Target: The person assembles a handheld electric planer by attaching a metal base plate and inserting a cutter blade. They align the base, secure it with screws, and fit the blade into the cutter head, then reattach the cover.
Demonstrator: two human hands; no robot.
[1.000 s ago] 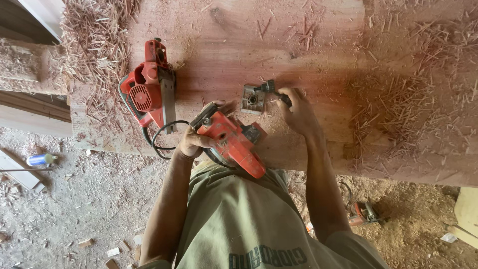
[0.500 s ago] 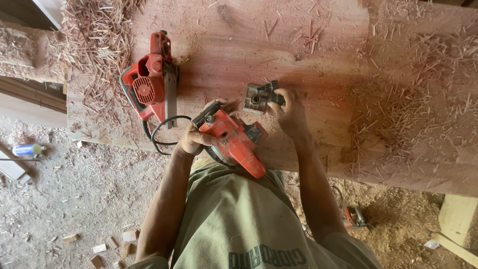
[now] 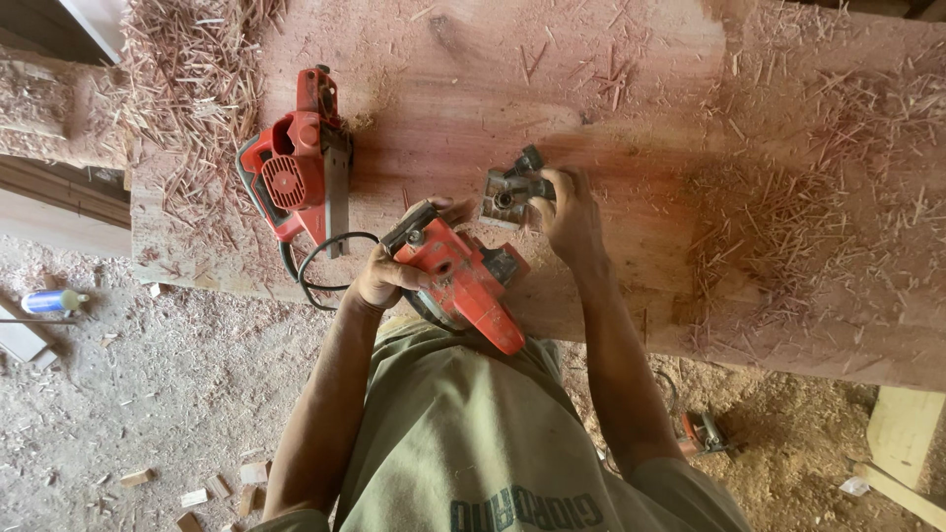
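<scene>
Red power tool (image 3: 461, 284) lay at the near edge of a big wooden slab (image 3: 641, 128), just above the person's chest, tilted with one end pointing down toward the shirt (image 3: 463, 433). Left hand (image 3: 386, 276) gripped the tool's upper end, fingers wrapped tight around it. Right hand (image 3: 567, 219) rested on the slab just beside the tool, fingers pinched on a small grey metal part (image 3: 512, 192) lying flat on the wood. A second red power tool, a planer (image 3: 299, 163), sat further left on the slab, its black cord (image 3: 320, 266) looping toward the left hand. Wood shavings (image 3: 192, 69) were piled at the slab's left and right ends. Sawdust floor (image 3: 118, 394) below, with small wood offcuts (image 3: 212, 493) scattered on it.
</scene>
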